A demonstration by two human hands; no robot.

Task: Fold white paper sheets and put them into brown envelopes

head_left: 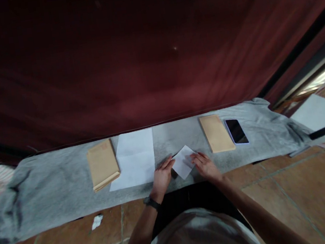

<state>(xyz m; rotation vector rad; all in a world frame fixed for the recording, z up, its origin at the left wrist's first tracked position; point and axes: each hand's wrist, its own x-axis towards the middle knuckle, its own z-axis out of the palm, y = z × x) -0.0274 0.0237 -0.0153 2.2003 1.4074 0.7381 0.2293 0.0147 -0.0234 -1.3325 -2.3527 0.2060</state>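
Note:
A small white piece of folded paper (184, 167) lies turned like a diamond near the front edge of the grey cloth, between my two hands. My left hand (163, 175), with a dark watch on its wrist, has its fingers together at the paper's left corner. From the other side, my right hand (207, 167) grips the right corner, some fingertips lying over the paper's face. A larger white sheet (137, 156) is spread flat to the left of my left hand.
Left of the sheet sits a stack of brown envelopes (103, 163). A brown pad or envelope (216, 133) and a dark-screened phone (237, 131) lie to the right. Grey cloth (58, 182) covers the long surface, backed by a dark red panel (144, 80). Crumpled tissue (97, 221) rests on the tiled floor.

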